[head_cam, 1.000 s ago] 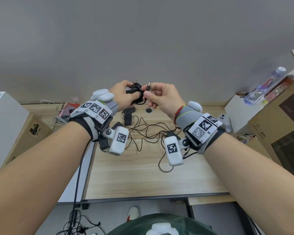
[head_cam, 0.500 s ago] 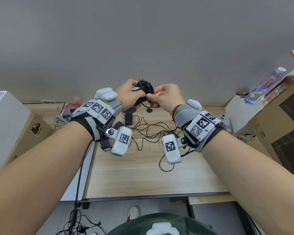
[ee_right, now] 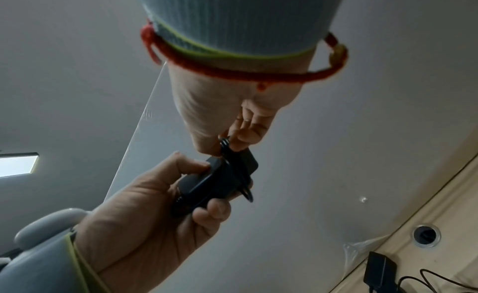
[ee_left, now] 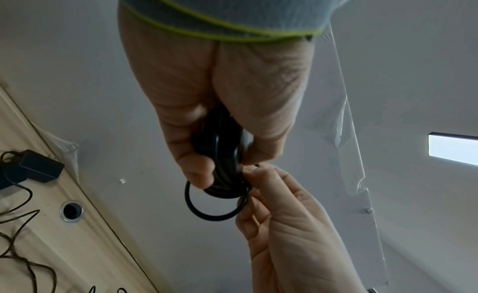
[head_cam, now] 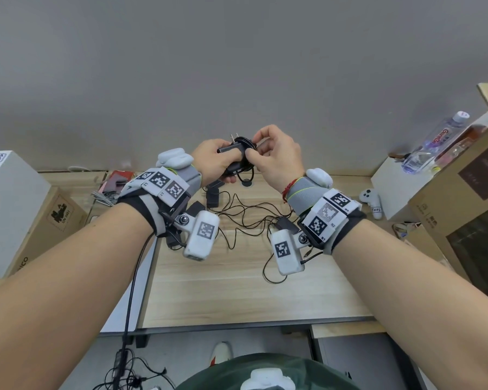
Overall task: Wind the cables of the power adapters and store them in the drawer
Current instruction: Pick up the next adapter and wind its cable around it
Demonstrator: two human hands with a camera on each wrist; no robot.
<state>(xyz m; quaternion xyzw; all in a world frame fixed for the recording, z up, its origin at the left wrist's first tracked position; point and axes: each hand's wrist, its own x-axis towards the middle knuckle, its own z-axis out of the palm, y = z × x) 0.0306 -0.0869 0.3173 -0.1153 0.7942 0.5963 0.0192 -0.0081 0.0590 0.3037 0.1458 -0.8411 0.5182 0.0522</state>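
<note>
A black power adapter (head_cam: pixel 234 153) with its cable wound round it is held up in front of the wall, prongs upward. My left hand (head_cam: pixel 214 161) grips the adapter body (ee_right: pixel 207 183) between thumb and fingers. My right hand (head_cam: pixel 276 159) pinches the end of the wound cable (ee_left: pixel 222 187) against the coil, seen also in the right wrist view (ee_right: pixel 227 146). One loose loop (ee_left: pixel 209 211) hangs below the coil. More black adapters (head_cam: pixel 213 197) lie on the wooden desk (head_cam: pixel 237 291) with their thin cables (head_cam: pixel 245 218) tangled. No drawer is in view.
A white box (head_cam: pixel 3 204) and a cardboard box (head_cam: pixel 51 218) stand at the left. At the right are a large cardboard box (head_cam: pixel 462 209), a water bottle (head_cam: pixel 434 142) and a white controller (head_cam: pixel 372 201). A cable hole (head_cam: pixel 247 182) sits at the desk's back edge.
Both hands have risen with the adapter. The plug end that stood free in my right hand has been brought round to the coil, and the cable is now wound on the adapter.
</note>
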